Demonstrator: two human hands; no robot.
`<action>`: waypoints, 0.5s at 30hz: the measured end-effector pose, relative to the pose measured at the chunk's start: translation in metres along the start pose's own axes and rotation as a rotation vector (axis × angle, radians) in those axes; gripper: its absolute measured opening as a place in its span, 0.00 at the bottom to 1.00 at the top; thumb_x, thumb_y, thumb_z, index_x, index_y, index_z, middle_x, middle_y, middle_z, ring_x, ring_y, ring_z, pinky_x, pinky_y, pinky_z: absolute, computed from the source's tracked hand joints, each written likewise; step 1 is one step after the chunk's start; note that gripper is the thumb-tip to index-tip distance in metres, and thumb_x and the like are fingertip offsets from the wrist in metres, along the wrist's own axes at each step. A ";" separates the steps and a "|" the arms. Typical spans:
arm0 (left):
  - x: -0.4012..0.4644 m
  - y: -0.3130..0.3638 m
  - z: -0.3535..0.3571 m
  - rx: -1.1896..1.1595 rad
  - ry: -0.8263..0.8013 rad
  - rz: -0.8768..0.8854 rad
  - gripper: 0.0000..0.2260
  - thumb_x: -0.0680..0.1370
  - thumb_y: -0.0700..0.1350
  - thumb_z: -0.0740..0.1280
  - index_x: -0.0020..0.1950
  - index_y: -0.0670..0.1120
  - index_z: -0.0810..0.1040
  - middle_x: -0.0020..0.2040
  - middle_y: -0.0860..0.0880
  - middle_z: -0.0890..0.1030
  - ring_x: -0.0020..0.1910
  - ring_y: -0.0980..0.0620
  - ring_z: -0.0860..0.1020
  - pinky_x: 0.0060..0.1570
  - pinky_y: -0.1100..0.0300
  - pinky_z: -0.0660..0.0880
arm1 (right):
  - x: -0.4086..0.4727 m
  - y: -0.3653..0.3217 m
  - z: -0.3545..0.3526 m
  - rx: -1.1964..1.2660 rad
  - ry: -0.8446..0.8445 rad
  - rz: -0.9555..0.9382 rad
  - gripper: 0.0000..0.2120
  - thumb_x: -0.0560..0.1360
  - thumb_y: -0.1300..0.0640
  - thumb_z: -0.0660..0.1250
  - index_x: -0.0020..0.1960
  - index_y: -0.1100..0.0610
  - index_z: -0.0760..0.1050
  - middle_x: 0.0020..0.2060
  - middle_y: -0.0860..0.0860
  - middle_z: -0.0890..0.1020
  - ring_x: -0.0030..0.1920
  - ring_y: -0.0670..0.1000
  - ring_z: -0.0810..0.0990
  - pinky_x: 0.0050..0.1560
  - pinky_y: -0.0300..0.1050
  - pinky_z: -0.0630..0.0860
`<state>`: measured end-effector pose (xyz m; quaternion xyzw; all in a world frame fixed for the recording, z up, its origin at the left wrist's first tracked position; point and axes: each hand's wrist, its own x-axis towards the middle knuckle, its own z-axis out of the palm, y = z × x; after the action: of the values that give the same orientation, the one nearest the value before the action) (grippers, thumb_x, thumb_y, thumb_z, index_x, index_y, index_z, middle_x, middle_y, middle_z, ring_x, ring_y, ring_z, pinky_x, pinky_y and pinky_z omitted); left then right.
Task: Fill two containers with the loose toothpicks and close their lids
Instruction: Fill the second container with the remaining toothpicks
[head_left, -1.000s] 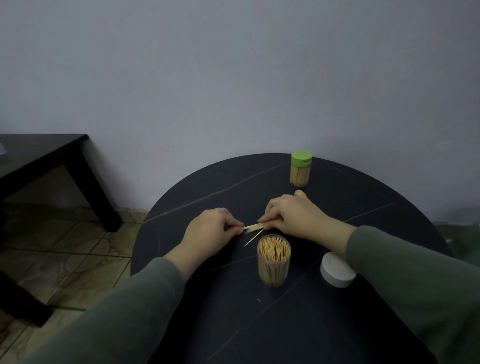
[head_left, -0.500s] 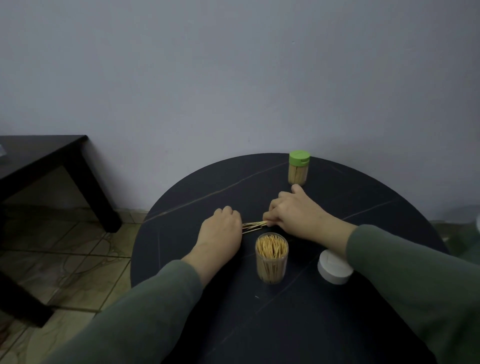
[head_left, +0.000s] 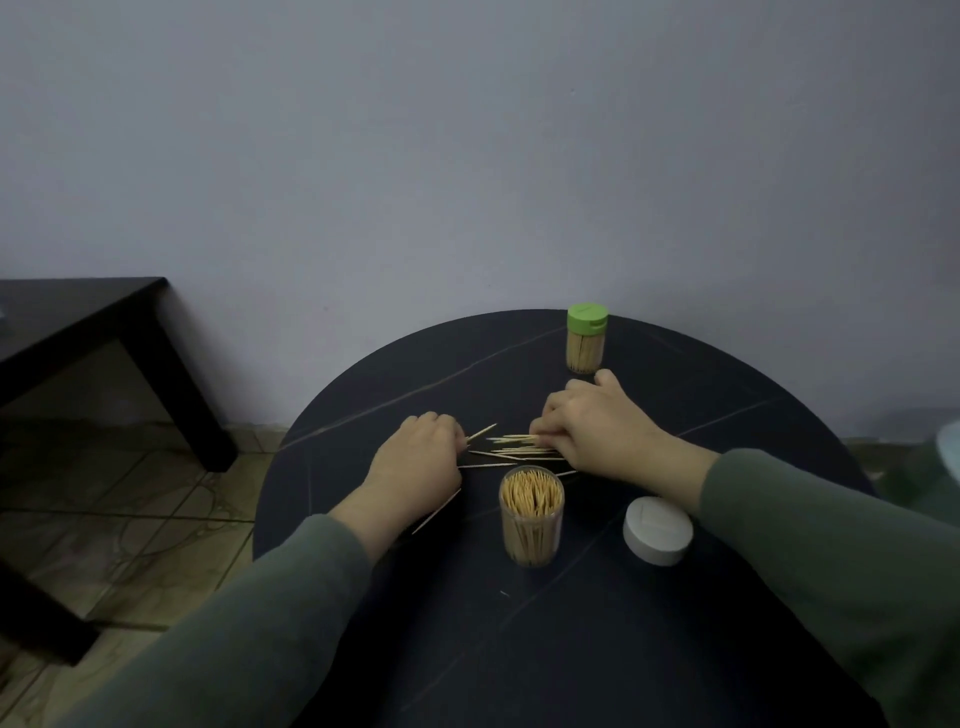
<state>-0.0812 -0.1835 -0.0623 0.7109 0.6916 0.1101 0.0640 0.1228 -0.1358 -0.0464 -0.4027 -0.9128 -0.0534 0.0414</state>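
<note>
You are gathering the last loose toothpicks (head_left: 511, 449) on the bench (head_left: 649, 649), scattered between your curled left hand (head_left: 418, 460) and right hand (head_left: 597, 428); whether either grip pinches any, I cannot tell. Next, likely bundle them into the open container (head_left: 531, 514) just nearer you. No readable labels.

Grey wall (head_left: 467, 156) — tiled floor (head_left: 130, 519)

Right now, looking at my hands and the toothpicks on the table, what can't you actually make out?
- Head view: fingertips of the right hand and left hand are curled under, so their grip is hidden.
- Loose toothpicks run beneath both hands; too thin to count.
- White lid: underside hidden.
- Green-lidded container: fill level unclear.
- Pale object: cut off by right edge.
</note>
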 end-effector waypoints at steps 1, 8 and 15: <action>-0.001 0.000 -0.001 -0.067 0.009 -0.018 0.07 0.80 0.40 0.61 0.54 0.50 0.74 0.54 0.51 0.75 0.54 0.52 0.73 0.52 0.60 0.71 | -0.002 0.000 -0.001 0.071 0.018 0.044 0.13 0.80 0.47 0.60 0.62 0.44 0.77 0.56 0.44 0.79 0.57 0.47 0.72 0.62 0.50 0.62; -0.024 0.022 -0.023 -0.640 0.113 -0.040 0.07 0.83 0.46 0.57 0.49 0.50 0.74 0.39 0.53 0.75 0.38 0.58 0.72 0.36 0.66 0.67 | -0.017 -0.005 -0.016 0.797 0.044 0.323 0.03 0.76 0.51 0.69 0.48 0.44 0.79 0.44 0.41 0.80 0.49 0.44 0.77 0.57 0.48 0.74; -0.052 0.050 -0.030 -1.363 0.106 -0.130 0.10 0.82 0.44 0.58 0.47 0.50 0.78 0.38 0.53 0.75 0.35 0.59 0.70 0.38 0.63 0.68 | -0.042 -0.030 -0.035 1.343 0.153 0.343 0.06 0.78 0.57 0.65 0.51 0.50 0.79 0.45 0.46 0.83 0.48 0.41 0.80 0.44 0.32 0.75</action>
<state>-0.0409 -0.2391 -0.0250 0.4628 0.5115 0.5513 0.4694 0.1298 -0.1911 -0.0183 -0.4234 -0.6665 0.5015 0.3536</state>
